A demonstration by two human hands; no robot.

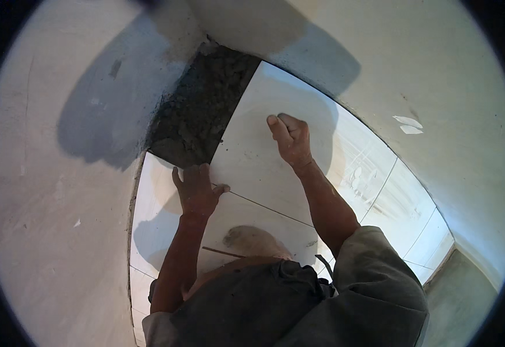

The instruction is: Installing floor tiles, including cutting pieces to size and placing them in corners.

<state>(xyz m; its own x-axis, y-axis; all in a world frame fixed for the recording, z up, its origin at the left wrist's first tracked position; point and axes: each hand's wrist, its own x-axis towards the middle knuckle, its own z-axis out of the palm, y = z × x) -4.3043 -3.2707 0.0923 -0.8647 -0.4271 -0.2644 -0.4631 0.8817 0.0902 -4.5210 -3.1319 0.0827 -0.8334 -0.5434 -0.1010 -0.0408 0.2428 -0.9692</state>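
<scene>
My left hand (197,188) lies flat with fingers spread on the near left corner of a large pale floor tile (252,156), by the joint line. My right hand (290,139) is curled into a fist and rests knuckles-down on the middle of the same tile, holding nothing I can see. The tile sits in a room corner. Beside its left edge lies a patch of dark grey wet mortar (197,110), bare and rough.
Plastered walls (61,173) rise on the left and at the back right. More laid pale tiles (403,202) run to the right and toward me. A thin stick (223,253) lies on the tile by my knee. Bare grey floor (461,295) shows at lower right.
</scene>
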